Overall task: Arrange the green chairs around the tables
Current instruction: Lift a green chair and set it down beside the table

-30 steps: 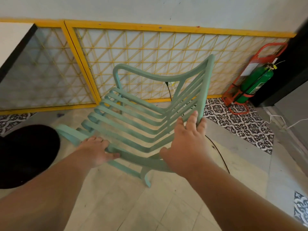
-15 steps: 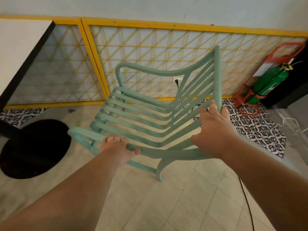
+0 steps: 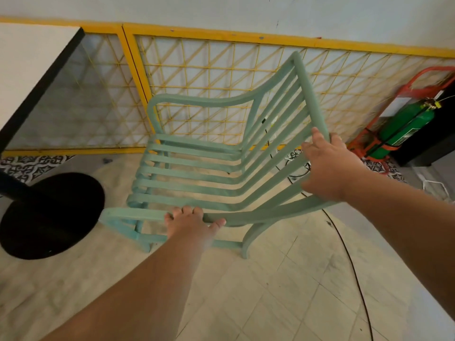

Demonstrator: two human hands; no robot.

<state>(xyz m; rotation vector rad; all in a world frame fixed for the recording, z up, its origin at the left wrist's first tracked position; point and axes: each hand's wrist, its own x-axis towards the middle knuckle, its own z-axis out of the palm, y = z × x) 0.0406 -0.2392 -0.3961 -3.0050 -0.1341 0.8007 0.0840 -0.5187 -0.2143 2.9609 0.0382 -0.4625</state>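
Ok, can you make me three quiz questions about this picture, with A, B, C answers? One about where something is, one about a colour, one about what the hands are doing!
1. Where is the table's round black base?
A. left of the green chair
B. right of it
C. under it

2. What colour is the cylinder by the wall?
A. blue
B. green
C. white

3. What are the hands doing?
A. both hold the chair
B. only one holds it
C. neither touches it

Answers: 1 A, the base sits on the floor at the chair's left. 2 B, it is green in a red stand. 3 A, the left hand grips the armrest and the right hand the backrest.
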